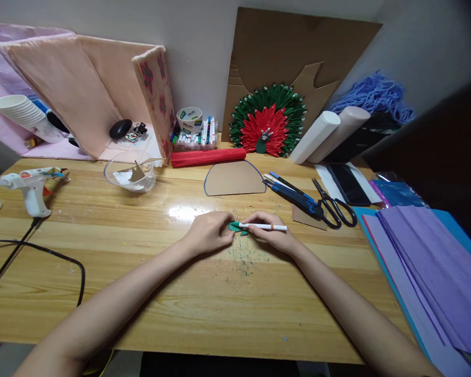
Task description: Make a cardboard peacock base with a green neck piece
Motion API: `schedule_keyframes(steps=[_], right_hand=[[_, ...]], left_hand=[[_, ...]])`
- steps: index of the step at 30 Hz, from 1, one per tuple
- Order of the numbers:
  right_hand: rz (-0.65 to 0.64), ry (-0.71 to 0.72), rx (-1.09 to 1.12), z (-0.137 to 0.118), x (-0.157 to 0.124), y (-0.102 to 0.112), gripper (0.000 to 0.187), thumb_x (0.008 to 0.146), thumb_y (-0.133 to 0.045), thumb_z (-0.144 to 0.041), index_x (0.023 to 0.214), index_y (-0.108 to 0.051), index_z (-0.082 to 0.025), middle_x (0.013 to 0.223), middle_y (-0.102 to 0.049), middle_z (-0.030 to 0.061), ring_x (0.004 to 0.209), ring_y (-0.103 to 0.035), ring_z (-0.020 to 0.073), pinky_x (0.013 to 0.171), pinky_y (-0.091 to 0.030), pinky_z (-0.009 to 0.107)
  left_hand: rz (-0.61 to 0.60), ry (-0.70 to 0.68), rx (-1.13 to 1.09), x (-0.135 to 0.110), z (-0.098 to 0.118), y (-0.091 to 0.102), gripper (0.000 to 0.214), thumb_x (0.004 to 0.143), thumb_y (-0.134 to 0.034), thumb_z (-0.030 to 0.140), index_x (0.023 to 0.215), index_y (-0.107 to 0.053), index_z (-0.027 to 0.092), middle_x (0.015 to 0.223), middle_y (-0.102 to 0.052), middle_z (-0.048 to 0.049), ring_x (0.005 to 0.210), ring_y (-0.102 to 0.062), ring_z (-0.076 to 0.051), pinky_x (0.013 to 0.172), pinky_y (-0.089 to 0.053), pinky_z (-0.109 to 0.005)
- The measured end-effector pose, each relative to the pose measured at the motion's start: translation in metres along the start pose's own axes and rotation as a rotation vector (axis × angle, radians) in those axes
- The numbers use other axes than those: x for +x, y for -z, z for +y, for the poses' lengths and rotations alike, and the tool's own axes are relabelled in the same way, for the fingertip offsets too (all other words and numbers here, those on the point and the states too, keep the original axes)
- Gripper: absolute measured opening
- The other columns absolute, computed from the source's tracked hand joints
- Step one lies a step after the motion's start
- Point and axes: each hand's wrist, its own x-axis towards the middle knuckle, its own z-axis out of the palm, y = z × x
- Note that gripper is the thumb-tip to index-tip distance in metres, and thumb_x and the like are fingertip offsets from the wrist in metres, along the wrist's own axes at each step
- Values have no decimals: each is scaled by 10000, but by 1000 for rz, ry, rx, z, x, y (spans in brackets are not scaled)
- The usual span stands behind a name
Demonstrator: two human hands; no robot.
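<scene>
At the middle of the table, my left hand (211,231) pinches a small green piece (235,226), partly hidden by the fingers. My right hand (272,233) is closed around a white marker (265,226) with an orange-brown band near its rear end. The marker lies almost level, its front end touching or just over the green piece; I cannot tell which. Both hands rest on the wooden table, close together. Behind them lies a cardboard half-round (235,179) with a blue-edged outline. Pencil-like smudges and colour marks cover the wood below the hands.
To the right lie scissors (333,204), a blue-black cutter (294,198) and purple sheets (432,267). A red paper roll (208,157) and a red-green fan-shaped craft (267,123) are behind. At left are a clear bowl (130,173) and a corded glue gun (33,191).
</scene>
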Motion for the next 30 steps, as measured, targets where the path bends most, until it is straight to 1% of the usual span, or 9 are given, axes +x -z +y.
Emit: schedule_keyframes(steps=[4,7,11,14,16,18,21,24,30], right_hand=[[-26,0,0,1,0,1,191,793,-589,-315,889,-657,-165,783,-657,36,619,-532,123,537,-366,230],[12,12,13,0,0,1,191,793,-587,-312,902,-651,-167,820,-661,41,644,-542,126,558,-376,234],[-25,6,7,0,-1,1,169,798,-586,-300,880,-649,-166,789,-651,34,613,-514,115,534,-354,226],[4,11,6,2,-1,2,171,808,-579,-300,899,-640,-168,785,-641,28,624,-512,116,542,-357,224],[-10,11,9,4,-1,2,165,803,-585,-299,883,-638,-165,773,-640,28,621,-517,119,540,-358,225],[-20,16,18,5,0,2,156,798,-589,-298,861,-635,-163,775,-645,32,635,-533,126,551,-372,228],[14,31,24,6,0,3,152,804,-578,-291,878,-627,-166,828,-655,40,686,-559,137,591,-400,235],[-14,31,18,7,0,4,136,795,-585,-284,861,-627,-173,809,-656,34,680,-567,139,588,-408,235],[-18,38,36,11,1,5,124,793,-580,-286,849,-620,-183,809,-655,33,698,-587,151,607,-430,247]], left_hand=[[1,-2,11,0,-2,0,215,741,-554,287,940,-590,214,788,-652,-2,696,-580,-149,590,-387,-245],[-2,9,9,0,-3,0,226,741,-558,302,947,-591,215,780,-651,4,671,-574,-143,567,-370,-241],[-3,17,2,0,-3,0,232,738,-559,304,950,-592,217,769,-647,7,651,-565,-139,552,-355,-242],[-2,17,2,1,-3,0,233,735,-559,306,946,-592,213,759,-642,5,641,-558,-140,550,-351,-245],[-2,23,0,1,-2,0,232,735,-558,305,945,-592,212,758,-641,4,640,-556,-139,553,-350,-245],[-4,27,-1,1,-2,0,233,734,-557,305,946,-591,213,759,-641,3,639,-555,-139,553,-346,-243],[-4,25,-3,1,-1,0,230,734,-554,304,941,-591,212,752,-638,4,635,-551,-137,551,-340,-240],[3,23,-6,1,-1,0,232,732,-553,302,942,-591,210,745,-633,5,630,-546,-134,550,-336,-238],[3,15,-8,1,-3,-2,233,731,-556,307,939,-593,210,728,-625,9,617,-539,-132,546,-335,-242]])
